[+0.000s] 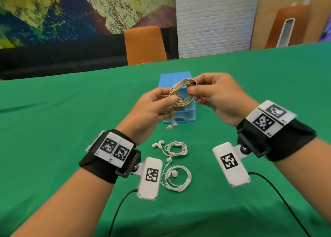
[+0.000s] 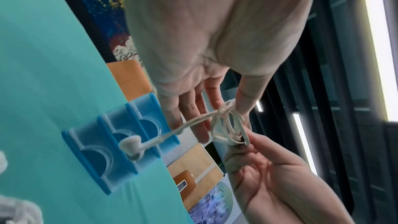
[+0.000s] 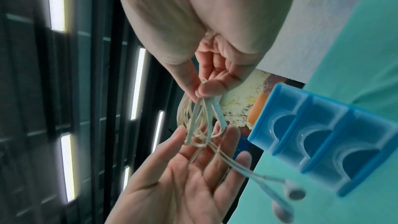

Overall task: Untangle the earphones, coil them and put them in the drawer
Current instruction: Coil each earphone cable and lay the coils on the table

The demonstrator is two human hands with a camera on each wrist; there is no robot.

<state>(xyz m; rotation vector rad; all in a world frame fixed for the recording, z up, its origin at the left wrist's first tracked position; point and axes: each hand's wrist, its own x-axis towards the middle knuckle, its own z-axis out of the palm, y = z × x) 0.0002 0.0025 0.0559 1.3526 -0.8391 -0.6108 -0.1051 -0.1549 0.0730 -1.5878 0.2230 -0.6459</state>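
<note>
I hold a beige-white earphone coil (image 1: 184, 102) in the air between both hands, in front of the blue drawer unit (image 1: 186, 115). My left hand (image 1: 168, 100) pinches the coil's left side with the thumb over fairly straight fingers. My right hand (image 1: 192, 92) pinches the right side between thumb and forefinger. The two earbuds (image 1: 171, 126) dangle below the left hand. The left wrist view shows the coil (image 2: 226, 125), the earbuds (image 2: 131, 144) and the drawer fronts (image 2: 103, 159), which look closed. In the right wrist view my right hand (image 3: 200, 93) grips the coil (image 3: 198, 125) beside the drawer unit (image 3: 323, 134).
Two other white earphone sets lie coiled on the green tablecloth (image 1: 71, 111) near my wrists, one (image 1: 176, 148) farther and one (image 1: 176, 180) closer. An orange chair (image 1: 145, 45) stands behind the table's far edge. Black cables trail from the wrist cameras.
</note>
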